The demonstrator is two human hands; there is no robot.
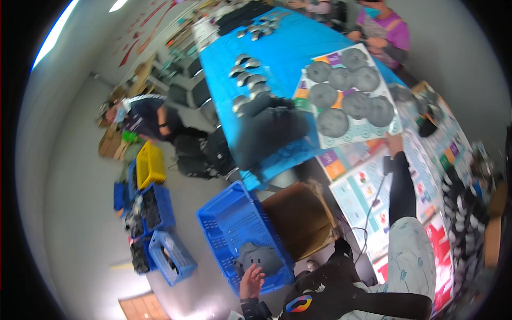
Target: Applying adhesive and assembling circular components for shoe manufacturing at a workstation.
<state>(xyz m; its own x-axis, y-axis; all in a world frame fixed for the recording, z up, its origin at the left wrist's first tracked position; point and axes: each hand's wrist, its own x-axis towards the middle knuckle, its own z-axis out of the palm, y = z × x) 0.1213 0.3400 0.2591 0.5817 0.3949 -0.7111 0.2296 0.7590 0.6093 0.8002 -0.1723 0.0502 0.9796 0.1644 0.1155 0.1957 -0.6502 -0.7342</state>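
My left hand (252, 281), fingers loosely apart, is at the near rim of a blue plastic crate (209, 214). Just beyond its fingertips, in the crate, sits a grey rounded piece (259, 257) with two small dark holes; I cannot tell whether they touch. On the right, my right hand (394, 144) is closed at the near edge of a white printed board (349, 140), its fingertips partly hidden. Several grey round, cap-like pieces (333, 123) lie on that board, which overlaps the blue-covered table (296, 42).
Curved grey pieces (254, 80) and a blurred dark bundle (272, 133) lie on the blue cover. A cardboard box (296, 218) stands beside the crate. Other crates (172, 258) are on the floor at left. One person (149, 117) stands left; another (381, 32) is across the table.
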